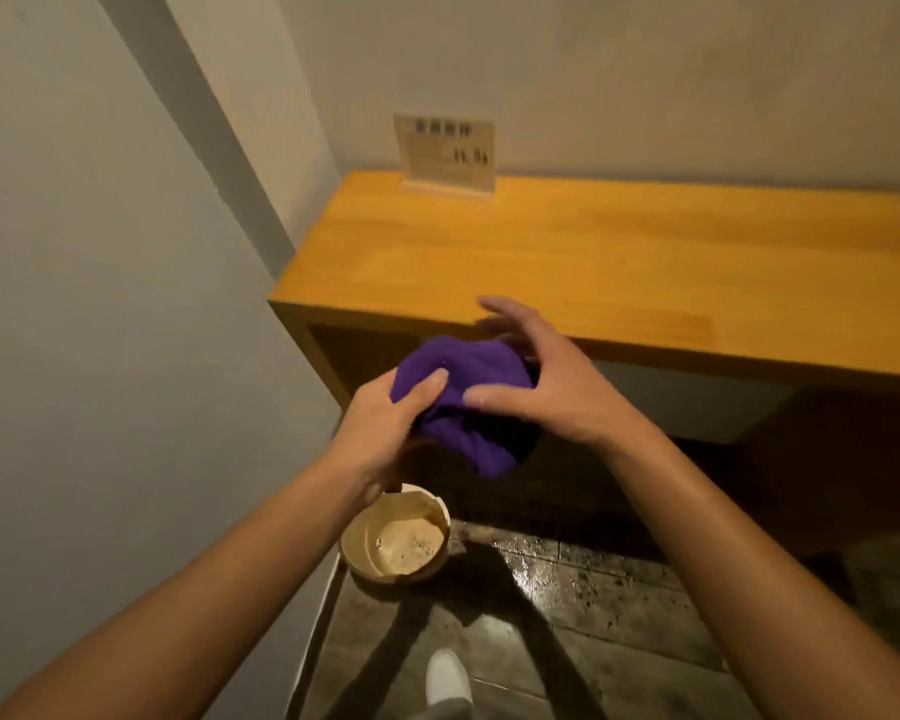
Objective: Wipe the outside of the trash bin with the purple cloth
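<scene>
A bunched purple cloth (pixel 463 402) hangs in the air in front of the wooden shelf's edge. My left hand (pixel 385 428) grips its left side, thumb pressed into the fabric. My right hand (pixel 546 381) rests on the cloth's right side with the fingers spread and the thumb on the fabric. Below my left wrist, a small round tan trash bin (pixel 359 543) stands on the floor in the corner by the wall. Its inside is visible and looks pale with a few specks.
A long wooden shelf (pixel 593 262) runs along the back wall, with a small sign card (pixel 445 153) at its left rear. The white wall (pixel 100 330) closes the left side. Dark glossy floor tiles (pixel 593 605) lie below, with a white shoe (pixel 448 678) near the bottom.
</scene>
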The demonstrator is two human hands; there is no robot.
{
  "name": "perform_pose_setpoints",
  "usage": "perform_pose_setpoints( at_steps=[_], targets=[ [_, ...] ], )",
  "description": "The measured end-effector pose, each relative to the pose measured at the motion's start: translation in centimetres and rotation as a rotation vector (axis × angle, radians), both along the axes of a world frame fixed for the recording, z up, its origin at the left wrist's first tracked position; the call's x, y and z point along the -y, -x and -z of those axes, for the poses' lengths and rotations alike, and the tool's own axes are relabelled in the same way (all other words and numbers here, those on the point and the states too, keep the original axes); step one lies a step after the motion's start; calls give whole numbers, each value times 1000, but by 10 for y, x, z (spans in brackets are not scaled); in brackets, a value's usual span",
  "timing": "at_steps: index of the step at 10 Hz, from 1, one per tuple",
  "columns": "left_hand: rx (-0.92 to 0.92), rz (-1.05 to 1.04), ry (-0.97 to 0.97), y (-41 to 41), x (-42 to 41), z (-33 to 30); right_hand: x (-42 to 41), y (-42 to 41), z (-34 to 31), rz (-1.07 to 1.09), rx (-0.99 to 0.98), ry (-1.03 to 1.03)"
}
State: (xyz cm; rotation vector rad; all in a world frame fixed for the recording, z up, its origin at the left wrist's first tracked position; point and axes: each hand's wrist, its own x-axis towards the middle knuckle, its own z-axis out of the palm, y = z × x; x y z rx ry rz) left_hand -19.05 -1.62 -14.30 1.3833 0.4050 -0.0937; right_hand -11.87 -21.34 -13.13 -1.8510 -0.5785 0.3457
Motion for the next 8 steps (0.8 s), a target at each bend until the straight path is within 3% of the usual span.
perform_pose_setpoints(
  at_steps=[1, 2, 3, 5, 6, 7, 8],
  targets=[
    [42, -45, 75, -13, -3, -55, 3, -4, -35, 360, -250, -227],
    [42, -38, 152, -34, -5, -91, -12, -13, -56, 349, -694, -406],
    [-49, 26, 62, -67, -13, -103, -35, -44, -56, 407, -627, -500],
    [-141, -76, -453, -155, -55, -67, -77, -121, -41, 608, -336, -18],
    [-173, -13, -814, -173, -65, -56, -94, -138, -26, 644, -120, 363],
    [-163, 26, -899, -185, -71, -46, -100, -144, -13, 668, 43, 580],
    [-188, 84, -1114, -189, -75, -56, -97, -151, -20, 717, 118, 664]
  ],
)
